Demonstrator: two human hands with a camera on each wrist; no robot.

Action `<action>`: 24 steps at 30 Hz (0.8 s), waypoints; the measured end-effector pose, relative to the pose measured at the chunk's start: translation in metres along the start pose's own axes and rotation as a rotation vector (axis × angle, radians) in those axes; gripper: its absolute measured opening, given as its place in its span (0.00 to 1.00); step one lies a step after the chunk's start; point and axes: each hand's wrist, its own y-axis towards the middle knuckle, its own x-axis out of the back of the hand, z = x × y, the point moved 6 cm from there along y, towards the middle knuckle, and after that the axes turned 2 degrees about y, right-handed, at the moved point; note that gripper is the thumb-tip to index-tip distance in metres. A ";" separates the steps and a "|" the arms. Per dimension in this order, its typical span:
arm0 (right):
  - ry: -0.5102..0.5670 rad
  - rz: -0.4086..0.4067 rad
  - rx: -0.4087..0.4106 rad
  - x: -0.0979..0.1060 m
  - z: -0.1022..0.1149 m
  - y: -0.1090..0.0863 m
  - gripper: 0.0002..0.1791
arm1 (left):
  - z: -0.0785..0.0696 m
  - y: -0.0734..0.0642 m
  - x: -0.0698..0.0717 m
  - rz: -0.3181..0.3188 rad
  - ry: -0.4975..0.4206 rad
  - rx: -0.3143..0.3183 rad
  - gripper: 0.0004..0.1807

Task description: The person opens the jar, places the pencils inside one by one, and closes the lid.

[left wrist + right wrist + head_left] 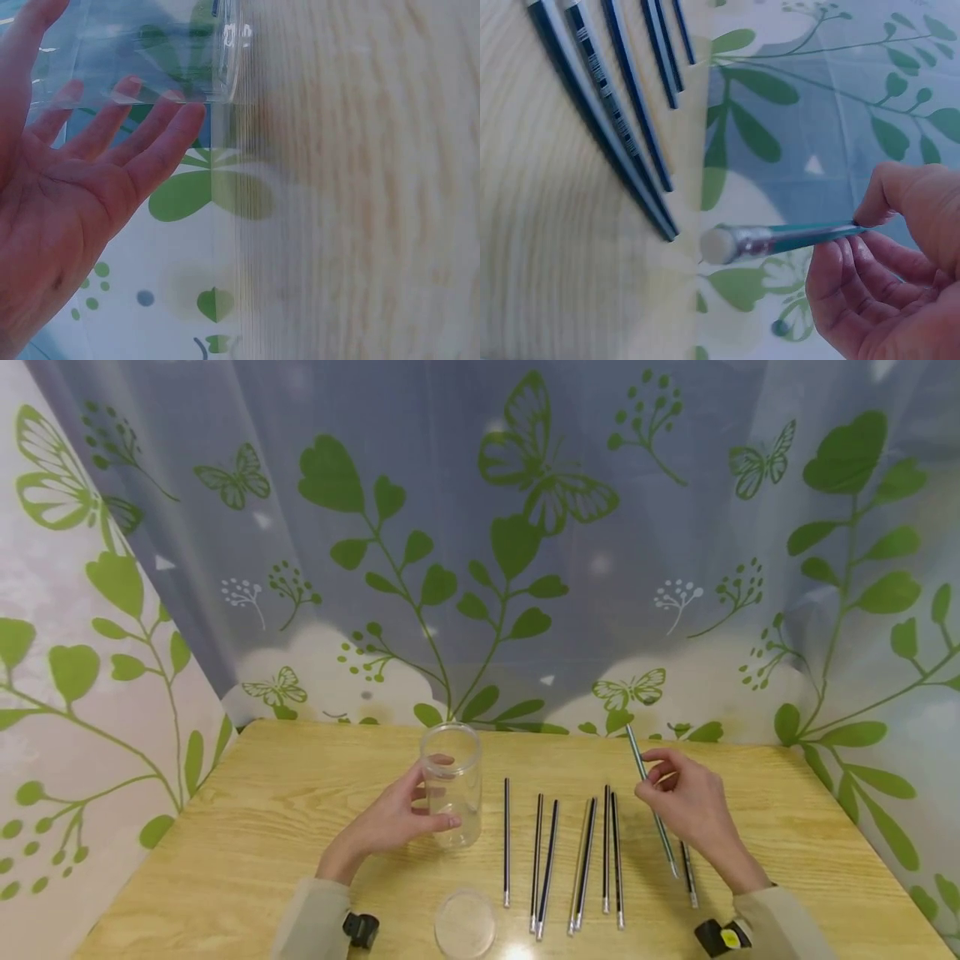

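Observation:
A clear plastic jar (467, 789) stands upright and mouth up on the wooden table. My left hand (390, 810) holds it from the left side, thumb across the front and fingers around the back. In the left wrist view the fingertips lie against the jar's wall (150, 52). Over the right part of the table, my right hand (686, 797) pinches a teal pencil (663, 842) between thumb and fingers. The pencil slants, its white eraser end (718, 246) toward the right wrist camera. Beneath that hand lies a dark pencil (690, 885), partly hidden.
Several dark pencils (507, 843) lie in a loose row between the hands, eraser ends toward me. A clear round lid (465, 927) rests near the table's front edge. Behind the wooden table (225, 835) hangs a curtain (420, 635) with green leaves and butterflies.

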 end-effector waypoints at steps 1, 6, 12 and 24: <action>0.010 -0.007 0.006 0.001 0.002 -0.001 0.19 | -0.001 0.000 0.000 0.003 0.001 -0.006 0.44; 0.109 -0.002 0.010 0.004 0.012 -0.002 0.20 | -0.002 0.000 0.000 0.009 0.009 -0.009 0.45; 0.299 0.036 -0.025 0.003 0.016 -0.003 0.23 | -0.001 0.000 0.000 0.011 0.008 0.003 0.45; 0.704 0.064 -0.042 0.006 0.031 0.007 0.23 | -0.002 -0.002 0.001 0.023 0.016 -0.009 0.44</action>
